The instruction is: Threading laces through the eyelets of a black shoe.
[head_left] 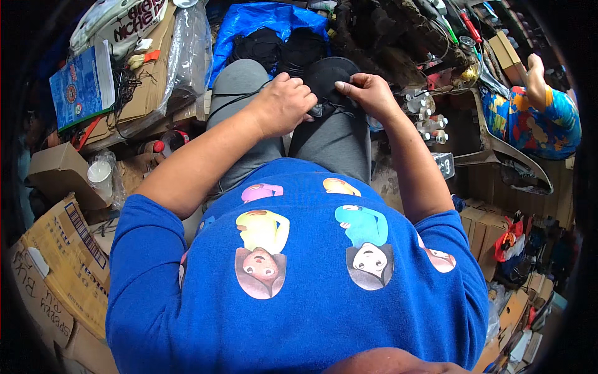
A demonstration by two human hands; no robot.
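Observation:
A black rounded piece (333, 70) with a smooth curved edge rests on my right thigh; its exact kind is unclear. My right hand (372, 93) is closed on its right edge, with the thumb on top. Just left of it, my left hand (283, 105) is closed with fingers curled inward, their tips partly hidden. From that hand a thin black cord (233, 96) trails across my left thigh. Beneath my fingers, a small dark gathered part (319, 111) joins the piece. Past my knees, several similar black pieces (258, 50) lie on a blue plastic sheet (274, 15).
To the left are a blue book (78, 84), flattened cardboard (146, 78), a plastic cup (99, 171) and cartons (65, 262). Several small bottles (430, 118) stand right of my knee. Another person's bare limb and colourful clothing (548, 124) appear at the far right.

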